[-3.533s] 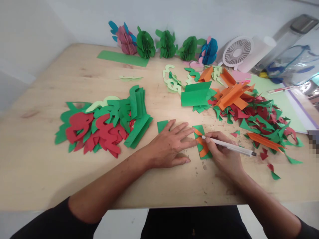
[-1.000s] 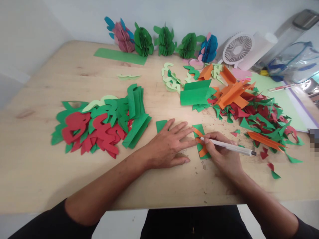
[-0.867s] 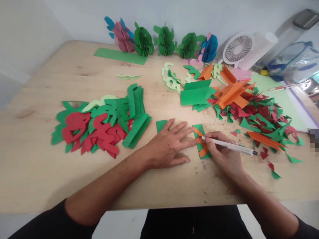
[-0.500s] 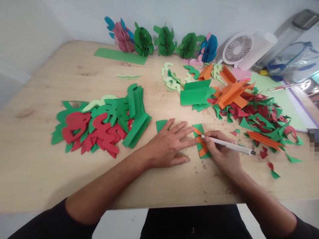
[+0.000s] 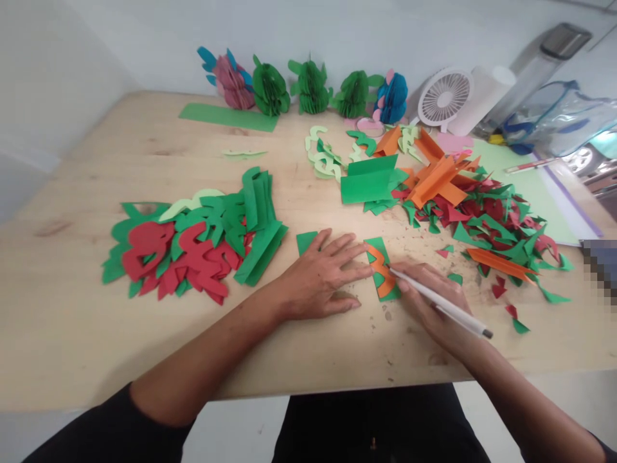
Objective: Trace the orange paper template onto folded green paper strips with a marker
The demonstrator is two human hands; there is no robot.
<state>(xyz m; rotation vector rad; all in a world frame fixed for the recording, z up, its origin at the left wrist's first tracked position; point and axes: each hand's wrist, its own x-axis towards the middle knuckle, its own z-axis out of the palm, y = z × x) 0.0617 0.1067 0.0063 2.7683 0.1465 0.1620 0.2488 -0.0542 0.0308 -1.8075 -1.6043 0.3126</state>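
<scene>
We press our left hand point(image 5: 324, 280) down flat on the wooden table point(image 5: 193, 360), with its fingers spread out. It is open and grips nothing. Two of its fingertips reach the left edge of an orange wavy shape point(image 5: 385, 283). That shape lies on top of a green card point(image 5: 380, 244), near the middle of the table, between our two hands. Some green shows around the orange curves.

Our right hand point(image 5: 436, 296) is closed around a white pen point(image 5: 448, 305). The pen leans, with its back end to the near right and its tip just beside the right side of the orange shape. We cannot tell if the tip touches the paper. A small green piece point(image 5: 306, 242) pokes out on the far side of our left hand.

On the left there is a heap of red shapes point(image 5: 149, 247) mixed with green ones, and folded green papers point(image 5: 260, 199) lie at its right end. On the right we see a big pile of red and green scraps point(image 5: 491, 218), with orange folded strips point(image 5: 441, 180) at its far left side. At the far edge, a small white fan point(image 5: 446, 98) stands to the right of a blue paper puff point(image 5: 394, 96).
</scene>
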